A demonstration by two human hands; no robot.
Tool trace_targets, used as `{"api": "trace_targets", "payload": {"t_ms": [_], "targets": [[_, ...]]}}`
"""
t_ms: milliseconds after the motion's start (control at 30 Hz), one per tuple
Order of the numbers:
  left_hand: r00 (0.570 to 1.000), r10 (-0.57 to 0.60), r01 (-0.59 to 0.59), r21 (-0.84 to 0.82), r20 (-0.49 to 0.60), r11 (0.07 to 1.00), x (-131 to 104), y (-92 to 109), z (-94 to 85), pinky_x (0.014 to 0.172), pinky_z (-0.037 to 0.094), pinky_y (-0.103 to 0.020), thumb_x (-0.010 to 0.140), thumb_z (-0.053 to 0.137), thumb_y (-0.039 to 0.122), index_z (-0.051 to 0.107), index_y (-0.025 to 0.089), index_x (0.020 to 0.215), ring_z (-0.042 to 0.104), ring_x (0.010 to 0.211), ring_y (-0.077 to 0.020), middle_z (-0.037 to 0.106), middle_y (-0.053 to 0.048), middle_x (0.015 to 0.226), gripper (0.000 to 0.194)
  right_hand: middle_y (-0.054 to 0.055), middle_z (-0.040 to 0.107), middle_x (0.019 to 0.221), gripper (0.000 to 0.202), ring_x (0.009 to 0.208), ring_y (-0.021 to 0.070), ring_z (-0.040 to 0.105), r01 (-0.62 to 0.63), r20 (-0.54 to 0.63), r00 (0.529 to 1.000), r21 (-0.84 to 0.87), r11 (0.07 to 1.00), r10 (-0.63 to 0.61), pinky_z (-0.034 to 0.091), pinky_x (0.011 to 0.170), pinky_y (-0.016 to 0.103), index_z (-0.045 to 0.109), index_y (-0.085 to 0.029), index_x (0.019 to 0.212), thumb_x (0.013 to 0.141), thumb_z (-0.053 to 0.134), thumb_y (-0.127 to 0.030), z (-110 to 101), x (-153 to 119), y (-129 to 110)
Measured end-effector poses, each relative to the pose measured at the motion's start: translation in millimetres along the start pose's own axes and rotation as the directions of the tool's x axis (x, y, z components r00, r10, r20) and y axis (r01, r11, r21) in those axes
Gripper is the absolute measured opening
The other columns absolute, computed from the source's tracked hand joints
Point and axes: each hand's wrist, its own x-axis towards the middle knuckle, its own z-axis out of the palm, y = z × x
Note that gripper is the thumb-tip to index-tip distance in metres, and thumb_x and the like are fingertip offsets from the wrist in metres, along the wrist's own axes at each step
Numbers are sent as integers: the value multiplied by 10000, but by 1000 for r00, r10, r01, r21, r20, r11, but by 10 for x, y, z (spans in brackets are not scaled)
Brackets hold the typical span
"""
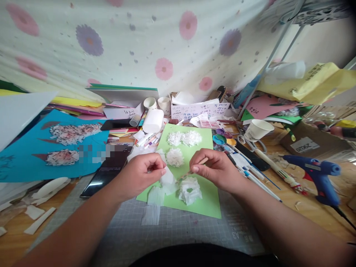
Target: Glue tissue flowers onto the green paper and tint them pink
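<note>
My left hand (147, 172) is closed in a pinch above the left edge of a light green sheet (207, 202). White tissue strips (167, 180) lie right below its fingertips; whether the pinch holds one, I cannot make out. My right hand (213, 167) grips a thin wooden stick (203, 161), its patterned tip slanting down to the left over the sheet. Just under that tip is a ring of crumpled white tissue (190, 190) with green showing in its middle. Farther up the sheet are a round tissue tuft (175, 158) and a wider ruffled tissue cluster (184, 138).
A grey cutting mat (116, 230) lies under the sheet. To the left are a black phone (104, 170) and blue paper (16, 148) with ruffled shapes. On the right are pens (244, 167), paint pots (219, 139), a paper cup (258, 129) and a blue glue gun (314, 170).
</note>
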Motion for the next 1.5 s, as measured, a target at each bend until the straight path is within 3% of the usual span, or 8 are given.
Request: {"api": "trace_targets", "payload": {"t_ms": [167, 300, 633, 767, 933, 1067, 1333, 1500], "targets": [[1000, -19, 16, -189, -14, 982, 44, -13, 170, 543, 343, -214, 784, 593, 291, 446, 184, 667, 411, 584, -90, 457, 48, 674, 216, 20, 668, 712, 161, 654, 110, 604, 15, -49, 999, 94, 995, -10, 484, 616, 239, 612, -160, 734, 794, 695, -284, -55, 6, -14], [996, -40, 67, -371, 80, 926, 32, 64, 287, 563, 352, -206, 757, 636, 248, 486, 193, 794, 424, 609, -83, 460, 62, 687, 165, 10, 663, 685, 175, 618, 98, 597, 24, -47, 999, 66, 998, -21, 475, 594, 222, 610, -157, 711, 785, 703, -286, -98, 8, -75], [969, -134, 231, -581, 206, 780, 73, 160, 497, 562, 340, -209, 669, 694, 257, 535, 164, 807, 450, 625, -84, 517, 39, 710, 230, 13, 633, 641, 248, 574, 92, 555, -45, 83, 995, -16, 999, 47, 451, 564, 218, 602, -141, 683, 770, 709, -347, -198, 17, -168], [960, -176, 269, -534, 219, 801, 66, 173, 495, 511, 298, -205, 666, 681, 265, 555, 164, 778, 417, 570, -76, 518, 42, 680, 196, 14, 622, 633, 255, 564, 92, 542, -32, 92, 995, 6, 999, 31, 442, 545, 217, 589, -142, 667, 781, 692, -346, -213, 17, -191], [966, -185, 240, -362, 180, 901, 96, 134, 580, 566, 359, -244, 645, 630, 227, 583, 163, 685, 465, 592, -107, 545, 31, 645, 89, 12, 628, 627, 214, 574, 103, 553, -57, 167, 981, -233, 971, 97, 441, 567, 222, 598, -139, 688, 785, 682, -311, -217, 19, -181], [971, -174, 221, -347, 162, 912, 132, 66, 636, 563, 367, -244, 657, 612, 222, 594, 159, 690, 484, 587, -112, 570, 24, 640, 73, 22, 655, 653, 158, 590, 108, 568, -23, 216, 971, -329, 944, 98, 442, 582, 219, 607, -136, 717, 803, 651, -261, -195, 9, -161], [978, -169, 201, -340, 122, 919, 146, 42, 668, 532, 343, -236, 693, 621, 290, 585, 154, 724, 454, 559, -103, 555, 24, 653, 145, 14, 656, 638, 141, 565, 98, 560, 81, 223, 975, -404, 911, 12, 411, 552, 195, 600, -147, 716, 814, 638, -240, -144, -10, -167], [978, -180, 203, -264, 108, 943, 141, -2, 680, 534, 343, -240, 717, 631, 361, 601, 157, 751, 451, 569, -115, 533, 25, 648, 209, 11, 643, 640, 89, 578, 105, 548, 157, 262, 965, -539, 828, -13, 381, 562, 206, 606, -151, 706, 787, 636, -173, -105, -8, -167]]}}
